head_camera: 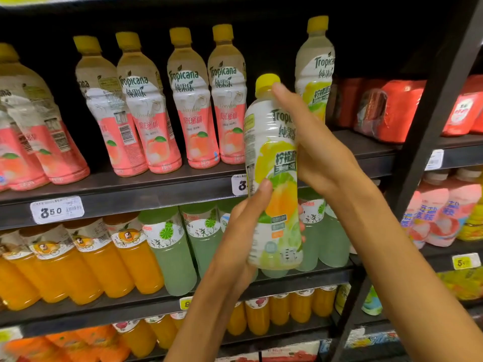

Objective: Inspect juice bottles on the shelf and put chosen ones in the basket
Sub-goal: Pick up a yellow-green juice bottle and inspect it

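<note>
Bottle (274,173) is held upright before the shelf (156,194), label outward, apparently for reading: left hand (243,231) clamped low on it, right hand (313,142) cupped around its upper body. Basket is unseen.

Bright light falls from above onto the fronts of the bottles, the back of the shelf (162,184) stays very dark, the peach bottles (34,131) at its left end look smeared and bent, and the picture curves at its edges.
</note>
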Motion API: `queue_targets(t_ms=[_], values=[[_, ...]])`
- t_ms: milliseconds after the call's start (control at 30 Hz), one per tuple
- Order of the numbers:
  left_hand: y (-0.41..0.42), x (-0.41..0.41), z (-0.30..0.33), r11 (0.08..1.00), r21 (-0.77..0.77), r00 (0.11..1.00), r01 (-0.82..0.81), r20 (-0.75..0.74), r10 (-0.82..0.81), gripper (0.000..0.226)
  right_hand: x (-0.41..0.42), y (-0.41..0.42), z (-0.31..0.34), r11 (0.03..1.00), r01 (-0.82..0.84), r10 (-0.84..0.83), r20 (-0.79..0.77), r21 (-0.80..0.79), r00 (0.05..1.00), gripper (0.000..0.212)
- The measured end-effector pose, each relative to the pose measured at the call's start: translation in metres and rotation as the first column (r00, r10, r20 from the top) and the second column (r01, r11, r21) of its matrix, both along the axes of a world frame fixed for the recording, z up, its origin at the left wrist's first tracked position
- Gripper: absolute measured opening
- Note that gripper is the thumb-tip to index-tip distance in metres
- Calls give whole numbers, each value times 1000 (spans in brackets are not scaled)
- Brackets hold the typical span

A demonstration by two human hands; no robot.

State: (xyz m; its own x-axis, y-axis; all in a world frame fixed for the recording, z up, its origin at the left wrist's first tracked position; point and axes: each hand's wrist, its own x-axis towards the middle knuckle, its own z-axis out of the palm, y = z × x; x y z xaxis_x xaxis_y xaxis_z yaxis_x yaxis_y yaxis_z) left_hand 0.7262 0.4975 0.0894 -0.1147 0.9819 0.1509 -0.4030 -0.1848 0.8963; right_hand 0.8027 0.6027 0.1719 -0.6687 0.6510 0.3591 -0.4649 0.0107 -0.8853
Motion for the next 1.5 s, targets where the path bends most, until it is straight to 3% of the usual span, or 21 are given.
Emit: queue_targets(t_ms=[100,167,333,467,600,700,900,1000,1100,1200,1300,1367,1433,1500], values=[[-2,6,0,981,63,963,186,187,-194,58,-3,1,-4,981,-104,100,-32,-164,994,29],[-2,8,-2,977,72,956,199,205,-209,59,-5,2,-6,971,-112,105,-41,-214,994,33],[-4,2,1,997,-68,998,-39,-44,36,54,3,12,-7,994,111,-110,23,-7,994,15],[-6,6,4,995,-86,994,-52,-97,44,62,4,15,-5,991,120,-126,105,59,986,23],[-10,5,6,995,-65,990,75,121,-67,50,-1,15,-6,982,46,-37,53,-182,998,19],[-15,7,11,982,-18,942,186,289,-173,48,-5,12,-7,934,-19,56,92,-358,994,37],[-28,7,34,939,161,839,302,422,-343,63,-9,14,-1,926,-21,92,170,-377,981,33],[-28,6,42,928,204,820,313,435,-372,57,-10,16,-3,920,-30,112,189,-391,976,36],[-27,5,41,923,198,804,331,452,-386,50,-9,16,-2,921,-44,126,188,-387,974,35],[-23,3,32,929,136,809,344,460,-367,50,-11,20,2,958,22,21,144,-286,989,30],[-16,0,16,985,-28,944,169,291,-154,53,-9,25,8,981,118,-108,74,-153,991,25],[-14,-4,9,995,-91,999,-28,-35,25,45,-5,25,11,986,163,-162,47,-23,986,22],[-11,-7,6,994,-35,942,-108,-324,90,43,-2,22,12,975,187,-191,15,122,982,23],[-5,-10,1,991,22,888,-133,-442,129,48,1,16,11,956,200,-198,-29,216,980,22]])
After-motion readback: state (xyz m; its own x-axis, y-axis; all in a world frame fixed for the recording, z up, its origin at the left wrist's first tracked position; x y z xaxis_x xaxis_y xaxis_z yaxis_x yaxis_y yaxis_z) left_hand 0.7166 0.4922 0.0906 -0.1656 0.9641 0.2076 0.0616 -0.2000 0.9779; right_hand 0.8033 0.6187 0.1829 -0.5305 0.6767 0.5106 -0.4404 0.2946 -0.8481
